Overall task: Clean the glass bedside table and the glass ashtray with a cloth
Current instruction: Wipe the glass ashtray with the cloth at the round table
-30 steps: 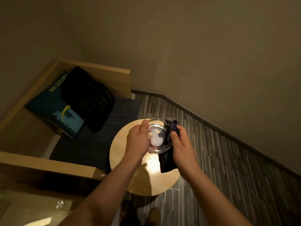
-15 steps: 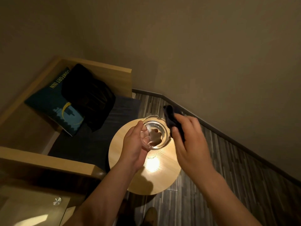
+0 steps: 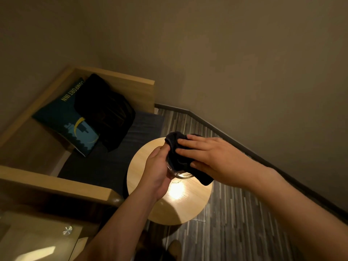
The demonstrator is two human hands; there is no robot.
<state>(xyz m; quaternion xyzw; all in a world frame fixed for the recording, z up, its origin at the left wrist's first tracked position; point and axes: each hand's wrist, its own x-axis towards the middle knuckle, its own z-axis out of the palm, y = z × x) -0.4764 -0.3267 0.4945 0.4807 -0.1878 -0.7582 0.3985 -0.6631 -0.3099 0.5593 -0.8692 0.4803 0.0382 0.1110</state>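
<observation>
Ashtray (image 3: 181,175) held above table (image 3: 140,172), mostly hidden: my left hand (image 3: 158,171) grips its rim, right hand (image 3: 207,157) presses cloth (image 3: 176,154) over it, fingers flat.

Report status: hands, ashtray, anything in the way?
Left hand grips ashtray. Right hand presses cloth into it, fingers flat. Nothing in the way.

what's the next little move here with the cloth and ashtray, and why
Probably a small rubbing twist of the dark cloth in the bowl. The right hand presses it flat over the glass ashtray, which the left hand grips over the round wooden table. Cloth and glass already meet, so turning should wipe it.
</observation>
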